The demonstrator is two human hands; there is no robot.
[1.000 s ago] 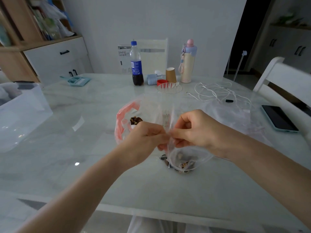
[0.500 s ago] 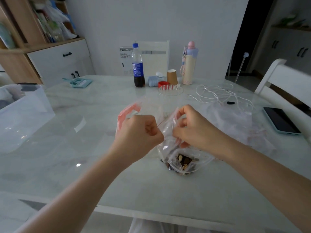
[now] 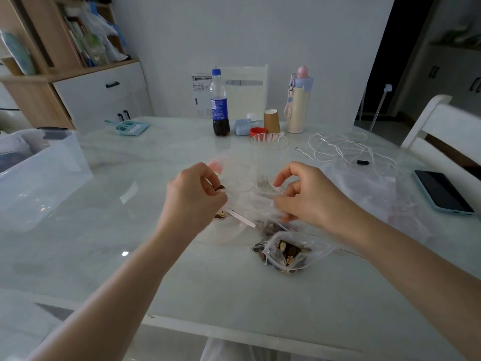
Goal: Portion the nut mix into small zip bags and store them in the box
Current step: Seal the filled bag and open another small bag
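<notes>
A small clear zip bag [image 3: 287,252] with nut mix in its bottom rests on the table near the front. Its upper part stretches up between my hands. My left hand [image 3: 194,198] pinches the plastic at the left end, and my right hand [image 3: 305,198] pinches it at the right end. A white zip strip [image 3: 240,218] runs down from the left hand. Behind the hands lies a larger clear bag with a pink strip [image 3: 216,164] and some nuts [image 3: 219,187] in it. The clear storage box [image 3: 44,175] stands at the table's left edge.
A clear glass [image 3: 269,152] stands just behind the hands. Farther back are a cola bottle [image 3: 220,105], a paper cup [image 3: 272,121] and a pastel flask [image 3: 299,100]. White cables [image 3: 346,148], empty bags [image 3: 369,186] and a phone [image 3: 442,191] lie on the right.
My hands have moved apart from a joined pinch at the middle of the bag's top. The bag's nut-filled bottom now lies lower and flatter on the table.
</notes>
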